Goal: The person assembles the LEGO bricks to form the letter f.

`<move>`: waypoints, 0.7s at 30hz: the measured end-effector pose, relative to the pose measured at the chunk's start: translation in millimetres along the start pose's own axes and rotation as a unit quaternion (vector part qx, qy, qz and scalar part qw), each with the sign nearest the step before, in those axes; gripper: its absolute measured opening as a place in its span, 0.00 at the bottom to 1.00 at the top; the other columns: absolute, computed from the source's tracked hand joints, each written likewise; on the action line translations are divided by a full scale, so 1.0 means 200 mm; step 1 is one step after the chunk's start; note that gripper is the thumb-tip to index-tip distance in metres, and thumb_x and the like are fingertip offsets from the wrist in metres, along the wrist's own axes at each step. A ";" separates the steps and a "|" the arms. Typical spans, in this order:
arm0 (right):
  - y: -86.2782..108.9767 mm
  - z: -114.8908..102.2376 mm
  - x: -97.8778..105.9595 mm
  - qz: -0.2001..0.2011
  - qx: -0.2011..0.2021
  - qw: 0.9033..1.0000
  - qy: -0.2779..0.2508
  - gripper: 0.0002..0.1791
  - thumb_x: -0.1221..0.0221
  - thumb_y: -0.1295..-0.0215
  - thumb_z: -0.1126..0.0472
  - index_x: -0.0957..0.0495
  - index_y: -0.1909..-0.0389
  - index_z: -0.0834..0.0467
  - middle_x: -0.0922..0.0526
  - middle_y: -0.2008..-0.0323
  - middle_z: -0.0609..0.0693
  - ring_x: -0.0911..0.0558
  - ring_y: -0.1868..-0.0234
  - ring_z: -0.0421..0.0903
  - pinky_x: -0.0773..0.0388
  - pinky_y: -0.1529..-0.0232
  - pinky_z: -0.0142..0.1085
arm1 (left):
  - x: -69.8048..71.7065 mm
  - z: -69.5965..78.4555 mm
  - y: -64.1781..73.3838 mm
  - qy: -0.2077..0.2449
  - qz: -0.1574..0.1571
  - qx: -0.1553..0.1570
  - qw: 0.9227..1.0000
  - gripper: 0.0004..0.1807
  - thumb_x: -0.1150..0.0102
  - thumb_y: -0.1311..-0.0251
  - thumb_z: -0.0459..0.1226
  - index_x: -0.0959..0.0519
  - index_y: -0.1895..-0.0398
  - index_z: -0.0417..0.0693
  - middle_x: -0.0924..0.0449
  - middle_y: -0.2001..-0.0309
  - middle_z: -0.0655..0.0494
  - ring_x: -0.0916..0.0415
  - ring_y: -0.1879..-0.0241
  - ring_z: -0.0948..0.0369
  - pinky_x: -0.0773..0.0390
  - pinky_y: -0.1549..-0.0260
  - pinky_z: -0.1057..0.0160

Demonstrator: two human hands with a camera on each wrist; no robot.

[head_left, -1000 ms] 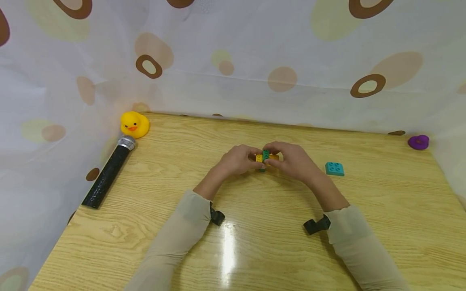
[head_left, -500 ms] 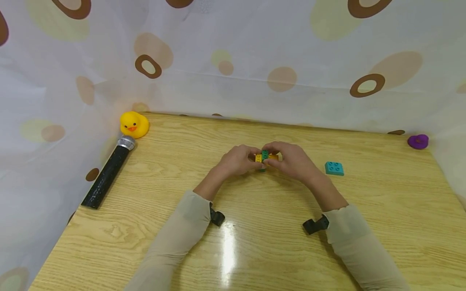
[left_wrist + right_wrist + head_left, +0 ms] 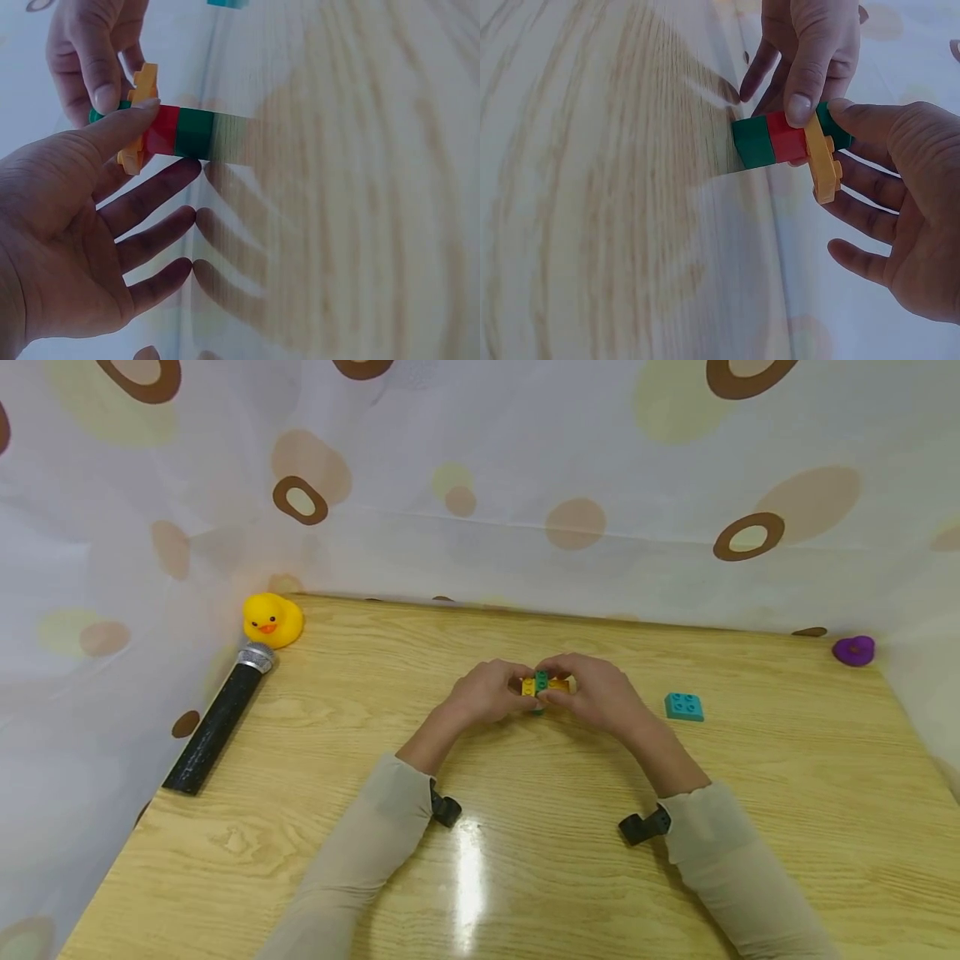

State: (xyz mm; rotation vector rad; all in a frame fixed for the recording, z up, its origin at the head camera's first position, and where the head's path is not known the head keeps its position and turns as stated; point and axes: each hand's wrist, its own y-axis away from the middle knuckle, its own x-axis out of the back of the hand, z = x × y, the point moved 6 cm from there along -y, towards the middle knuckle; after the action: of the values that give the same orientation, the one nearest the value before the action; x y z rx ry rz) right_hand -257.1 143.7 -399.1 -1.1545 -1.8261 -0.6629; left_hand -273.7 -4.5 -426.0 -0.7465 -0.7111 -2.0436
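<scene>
A small tower of toy building blocks stands on the table between both hands. Its bottom is a green block (image 3: 754, 142), with a red block (image 3: 784, 141) above it. Across the red one lies a longer, thin yellow block (image 3: 823, 169), and a second green block (image 3: 542, 680) tops the tower. My left hand (image 3: 483, 695) pinches the tower around the red and yellow blocks, its other fingers spread with tips at the tabletop. With thumb and fingers my right hand (image 3: 596, 692) pinches the top green block. The fingers partly hide the tower in the head view.
A teal block (image 3: 684, 707) lies to the right of the right hand. At the back left sits a yellow rubber duck (image 3: 273, 620), near a black microphone (image 3: 217, 722). A small purple duck-like toy (image 3: 853, 651) is at the far right. A patterned sheet (image 3: 510, 468) rises behind the table.
The hands and the tower stay almost as they were. The whole head view has shifted slightly, moving everything a little to the left.
</scene>
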 end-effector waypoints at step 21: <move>0.04 0.07 0.04 0.007 -0.003 0.999 -0.035 0.30 0.37 0.29 0.51 0.29 0.29 0.53 0.16 0.42 0.55 0.19 0.40 0.55 0.24 0.42 0.57 | 0.00 0.01 0.00 -0.026 0.000 0.015 1.000 0.29 0.34 0.35 0.51 0.24 0.32 0.57 0.14 0.54 0.57 0.20 0.64 0.62 0.24 0.66 0.61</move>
State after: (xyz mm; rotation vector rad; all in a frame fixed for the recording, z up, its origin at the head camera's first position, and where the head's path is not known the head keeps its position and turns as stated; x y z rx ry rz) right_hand -256.3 161.3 -399.5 -1.2068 -1.8748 -0.6280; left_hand -273.3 -2.8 -423.8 -0.7853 -0.7700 -2.0151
